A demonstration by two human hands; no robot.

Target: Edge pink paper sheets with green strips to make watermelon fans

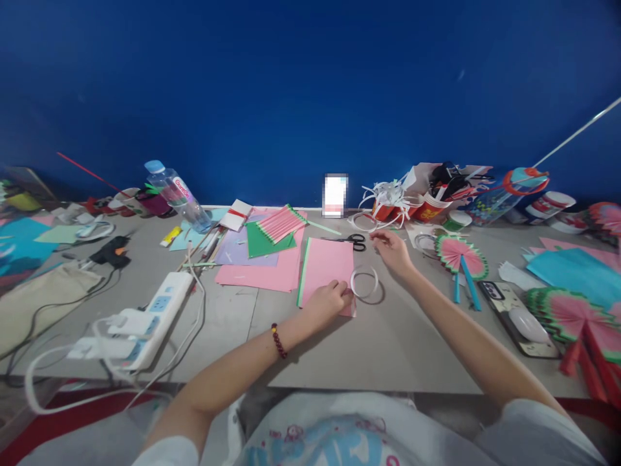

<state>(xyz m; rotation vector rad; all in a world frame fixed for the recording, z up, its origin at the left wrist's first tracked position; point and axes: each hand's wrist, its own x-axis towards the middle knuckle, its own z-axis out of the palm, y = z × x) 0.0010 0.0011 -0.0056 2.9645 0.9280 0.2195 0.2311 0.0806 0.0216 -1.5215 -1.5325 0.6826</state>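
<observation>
My left hand point(328, 299) rests with curled fingers on the near right corner of a pink paper sheet point(326, 264) with a green left edge, pressing it to the table. A white roll of tape point(364, 283) lies right beside its fingertips. My right hand point(392, 251) reaches forward past the sheet, fingers pinched, close to black scissors point(358, 241); what it pinches is too small to make out.
Pink, green and purple papers point(264, 255) and a folded pink strip fan point(281, 222) lie behind the sheet. A power strip point(148, 314) with cables sits left, a water bottle point(178, 196) farther back. Watermelon paper fans point(460, 257), a phone point(518, 309) and red cups point(417, 207) stand right.
</observation>
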